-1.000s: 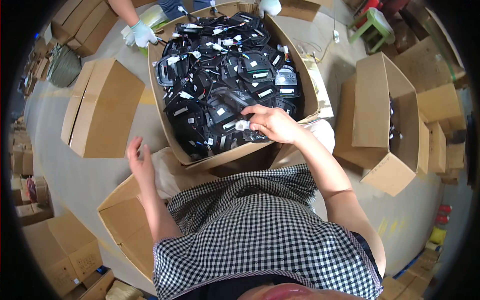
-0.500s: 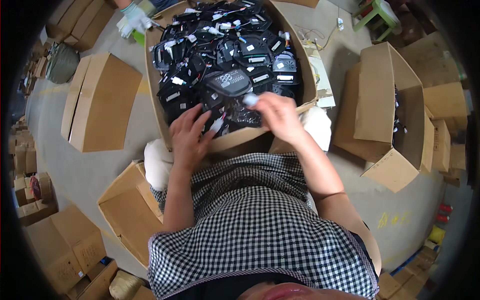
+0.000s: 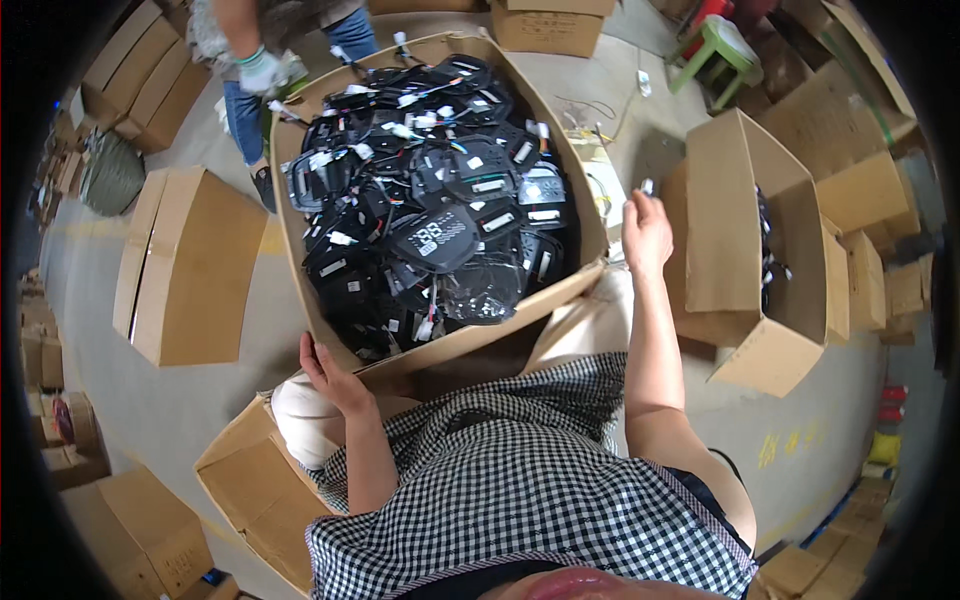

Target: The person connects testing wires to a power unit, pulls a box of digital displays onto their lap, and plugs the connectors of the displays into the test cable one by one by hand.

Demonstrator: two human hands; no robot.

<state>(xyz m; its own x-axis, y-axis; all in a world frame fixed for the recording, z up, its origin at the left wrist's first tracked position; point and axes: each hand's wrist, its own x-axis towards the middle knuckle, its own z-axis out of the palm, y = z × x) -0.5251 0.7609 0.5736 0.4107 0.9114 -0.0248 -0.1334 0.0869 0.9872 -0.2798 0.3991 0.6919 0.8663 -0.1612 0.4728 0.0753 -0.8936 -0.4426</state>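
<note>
A large open cardboard box [image 3: 325, 330] stands in front of me, filled with several black flat devices in clear bags [image 3: 440, 235] with cables and white tags. My left hand [image 3: 335, 375] lies with fingers spread against the box's near left corner, just above my knee, and holds nothing. My right hand [image 3: 647, 235] is raised to the right of the box, outside its rim. Its fingertips pinch a small white piece [image 3: 647, 186].
An open cardboard box [image 3: 745, 230] with dark items inside stands at the right. Closed cartons [image 3: 185, 265] lie at the left and another carton [image 3: 250, 490] by my left leg. Another person's gloved hand [image 3: 262, 72] reaches the big box's far left corner. A green stool [image 3: 722, 45] is behind.
Both hands have left the pile of black devices. My left hand drew back to the box's near corner. My right hand swung out to the right with a small white piece.
</note>
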